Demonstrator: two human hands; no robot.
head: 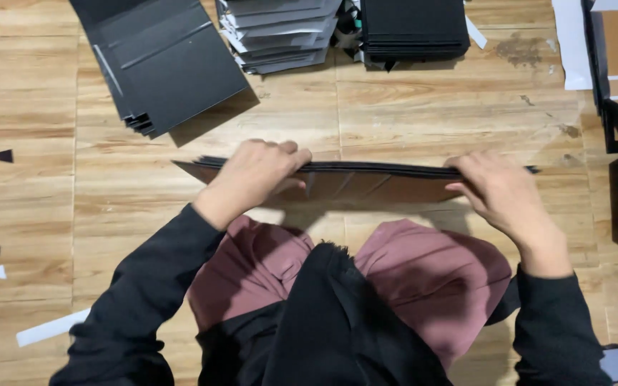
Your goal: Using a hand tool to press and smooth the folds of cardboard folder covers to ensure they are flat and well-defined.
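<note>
A dark, brown-backed cardboard sheet (366,182) stands on edge on the wooden floor (423,107); left hand (252,179) and right hand (498,189) clasp its top edge.

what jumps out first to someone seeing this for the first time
Both hands, left hand and right hand, grip a long flat dark cardboard piece held on edge above the wooden floor. Beyond it, along the top, lie stacks of black sheets and grey folded boards.

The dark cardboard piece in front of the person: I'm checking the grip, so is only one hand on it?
No, the left hand and the right hand each hold an end of the dark cardboard piece.
</note>
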